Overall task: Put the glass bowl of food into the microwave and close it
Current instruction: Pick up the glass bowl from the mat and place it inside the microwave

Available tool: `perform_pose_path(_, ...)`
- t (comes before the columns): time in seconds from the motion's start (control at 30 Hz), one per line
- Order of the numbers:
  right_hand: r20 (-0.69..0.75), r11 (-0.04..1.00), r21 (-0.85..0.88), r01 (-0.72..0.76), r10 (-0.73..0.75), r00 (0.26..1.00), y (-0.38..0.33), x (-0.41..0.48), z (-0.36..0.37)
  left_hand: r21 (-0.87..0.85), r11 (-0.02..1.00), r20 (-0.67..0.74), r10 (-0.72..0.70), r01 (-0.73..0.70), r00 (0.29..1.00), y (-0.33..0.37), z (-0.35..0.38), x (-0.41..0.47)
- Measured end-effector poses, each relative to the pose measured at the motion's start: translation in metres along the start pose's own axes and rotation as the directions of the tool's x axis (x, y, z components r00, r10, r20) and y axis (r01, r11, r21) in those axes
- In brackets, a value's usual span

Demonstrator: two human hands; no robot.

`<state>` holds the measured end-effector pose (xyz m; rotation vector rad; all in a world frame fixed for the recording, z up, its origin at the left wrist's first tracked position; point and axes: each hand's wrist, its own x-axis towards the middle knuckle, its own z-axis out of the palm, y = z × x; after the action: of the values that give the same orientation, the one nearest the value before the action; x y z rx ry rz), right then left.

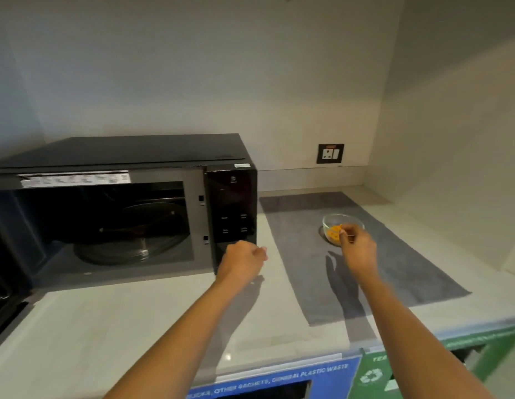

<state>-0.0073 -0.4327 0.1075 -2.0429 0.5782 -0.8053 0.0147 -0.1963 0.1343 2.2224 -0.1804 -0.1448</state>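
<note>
Hiding glass bowl (342, 227) near rim, right hand (357, 250), microwave door (4, 298) cropped

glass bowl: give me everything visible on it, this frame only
The glass bowl is small, round and clear, and looks like glass with a thick rim. It stands upright on the grey cloth spread on the counter, right of the open microwave. Orange-yellow food sits in its bottom, well below the rim. The right hand covers its near edge, fingertips at the rim; whether they already pinch it cannot be told. The left hand is apart from it.
</note>
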Motion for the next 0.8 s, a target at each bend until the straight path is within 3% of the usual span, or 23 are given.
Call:
perform_pose_path(0.3,-0.052,0.995,-0.053,-0.089,0.086,0.995,0.057,0.089,0.002,-0.354,0.935,0.123,0.016,0.029,0.992,0.063,0.129,0.116)
perform_pose_path(0.53,-0.073,0.976,-0.025,-0.218,0.216,0.974,0.092,0.132,0.030,-0.334,0.935,0.134,-0.073,0.115,0.988,0.082,0.191,0.190)
perform_pose_path(0.7,-0.043,0.939,-0.166,-0.300,0.297,0.954,0.101,0.151,0.035,-0.313,0.925,0.253,-0.139,0.217,0.957,0.081,0.221,0.214)
perform_pose_path(0.8,-0.036,0.914,-0.225,-0.337,0.338,0.941,0.105,0.158,0.037,-0.302,0.921,0.256,-0.169,0.245,0.952,0.082,0.226,0.219)
